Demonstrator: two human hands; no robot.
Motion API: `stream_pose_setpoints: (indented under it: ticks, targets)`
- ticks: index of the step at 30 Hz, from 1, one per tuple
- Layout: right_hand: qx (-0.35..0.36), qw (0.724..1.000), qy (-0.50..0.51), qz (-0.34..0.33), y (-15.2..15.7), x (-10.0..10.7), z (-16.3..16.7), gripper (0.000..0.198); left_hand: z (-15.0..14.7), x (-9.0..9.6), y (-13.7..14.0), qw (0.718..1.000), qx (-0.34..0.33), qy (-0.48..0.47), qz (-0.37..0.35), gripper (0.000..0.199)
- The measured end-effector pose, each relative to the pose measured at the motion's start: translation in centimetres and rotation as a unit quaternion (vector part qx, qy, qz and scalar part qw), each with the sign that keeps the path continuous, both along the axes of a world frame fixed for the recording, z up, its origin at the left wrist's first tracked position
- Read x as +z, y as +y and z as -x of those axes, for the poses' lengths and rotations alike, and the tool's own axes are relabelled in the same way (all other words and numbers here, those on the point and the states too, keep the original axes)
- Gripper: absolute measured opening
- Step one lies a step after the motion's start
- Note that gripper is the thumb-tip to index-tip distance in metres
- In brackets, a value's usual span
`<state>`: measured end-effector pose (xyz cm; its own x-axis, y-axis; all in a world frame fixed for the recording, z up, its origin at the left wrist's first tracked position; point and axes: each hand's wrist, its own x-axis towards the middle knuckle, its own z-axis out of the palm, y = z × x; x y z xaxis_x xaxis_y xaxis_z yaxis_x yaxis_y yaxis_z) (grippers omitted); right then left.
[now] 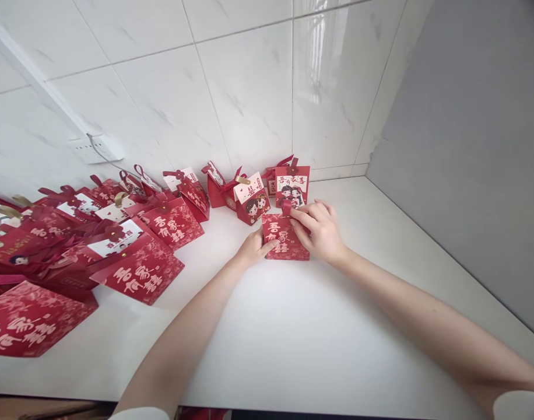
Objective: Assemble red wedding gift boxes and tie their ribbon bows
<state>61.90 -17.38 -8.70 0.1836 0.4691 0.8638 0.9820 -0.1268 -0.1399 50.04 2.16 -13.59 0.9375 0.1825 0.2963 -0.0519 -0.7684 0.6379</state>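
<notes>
A red gift box (288,236) with pale Chinese characters stands on the white table in front of me, a red ribbon loop (287,206) at its top. My left hand (252,248) grips the box's left side, thumb across its front. At the upper right, my right hand (318,227) has its fingertips closed at the base of the ribbon loop; its palm side hides part of the box's right edge. Just behind stands another red gift box (292,185) with a cartoon couple on it. To its left is a cream-and-red gift box (251,198) with a gold ribbon loop.
Several similar red gift boxes (173,221) crowd the left part of the white table (319,338). A tiled wall (249,87) runs along the back, with a socket strip (96,150) and cable at left. A grey panel (468,146) borders the right side.
</notes>
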Motion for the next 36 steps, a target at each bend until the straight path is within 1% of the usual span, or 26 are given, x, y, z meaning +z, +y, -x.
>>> stream_pose_setpoints:
  ticks: [3, 5, 6, 7, 8, 9, 11, 12, 14, 16, 18, 20, 25, 27, 29, 32, 33, 34, 36]
  targets:
    - [0.017, 1.000, 0.022, 0.002, -0.1, 0.1, 0.1, 0.021, 0.0, -0.1, -0.1, 1.000, 0.001, 0.000, 0.006, 0.059]
    - [0.052, 0.994, 0.092, -0.012, 0.0, -0.1, 0.2, 0.021, -0.1, -0.1, -0.2, 1.000, 0.001, -0.003, 0.017, 0.059]
    - [0.077, 0.985, 0.150, -0.029, 0.1, -0.3, 0.3, 0.023, -0.1, -0.2, -0.2, 1.000, 0.000, -0.005, 0.027, 0.059]
    - [0.108, 0.969, 0.217, -0.051, 0.3, -0.6, 0.4, 0.028, -0.1, -0.2, -0.3, 0.999, 0.000, -0.008, 0.041, 0.058]
    - [0.141, 0.944, 0.288, -0.076, 0.5, -1.0, 0.4, 0.033, -0.2, -0.2, -0.3, 0.998, 0.001, -0.012, 0.057, 0.059]
    - [0.173, 0.914, 0.354, -0.100, 0.8, -1.4, 0.3, 0.039, -0.2, -0.2, -0.3, 0.997, 0.005, -0.018, 0.074, 0.059]
    - [0.216, 0.855, 0.454, -0.128, 1.4, -2.4, 0.0, 0.040, -0.4, -0.1, -0.4, 0.993, 0.014, -0.030, 0.114, 0.057]
    - [0.225, 0.832, 0.491, -0.129, 1.6, -3.0, -0.2, 0.038, -0.4, 0.0, -0.4, 0.990, 0.018, -0.036, 0.132, 0.056]
    - [0.229, 0.800, 0.544, -0.109, 2.0, -3.9, -0.8, 0.037, -0.5, 0.1, -0.4, 0.986, 0.023, -0.044, 0.162, 0.052]
    - [0.231, 0.782, 0.574, -0.077, 2.1, -4.7, -1.4, 0.041, -0.6, 0.3, -0.4, 0.982, 0.025, -0.046, 0.183, 0.049]
    - [0.230, 0.777, 0.584, -0.052, 2.2, -5.1, -1.9, 0.046, -0.6, 0.4, -0.4, 0.978, 0.027, -0.042, 0.200, 0.049]
    - [0.218, 0.784, 0.580, -0.038, 2.2, -5.4, -2.1, 0.050, -0.6, 0.4, -0.4, 0.977, 0.028, -0.034, 0.210, 0.049]
    - [0.154, 0.823, 0.545, -0.034, 2.2, -5.6, -2.0, 0.051, -0.6, 0.1, -0.2, 0.979, 0.020, -0.034, 0.202, 0.051]
    - [0.137, 0.833, 0.535, -0.029, 2.1, -5.6, -2.0, 0.049, -0.6, 0.1, -0.2, 0.980, 0.022, -0.035, 0.197, 0.051]
    - [0.164, 0.823, 0.544, -0.018, 1.9, -5.6, -2.0, 0.046, -0.6, 0.1, -0.2, 0.979, 0.030, -0.036, 0.196, 0.051]
    - [0.245, 0.786, 0.567, 0.021, 1.8, -5.9, -2.3, 0.049, -0.6, 0.2, -0.1, 0.977, 0.042, -0.045, 0.203, 0.051]
    - [0.262, 0.776, 0.573, 0.035, 1.8, -6.0, -2.3, 0.051, -0.6, 0.2, -0.2, 0.977, 0.044, -0.049, 0.205, 0.051]
    - [0.269, 0.770, 0.577, 0.043, 1.8, -6.1, -2.3, 0.051, -0.6, 0.2, -0.2, 0.977, 0.046, -0.051, 0.204, 0.051]
    - [0.256, 0.775, 0.577, 0.032, 1.9, -6.3, -2.2, 0.050, -0.6, 0.2, -0.2, 0.978, 0.059, -0.052, 0.195, 0.050]
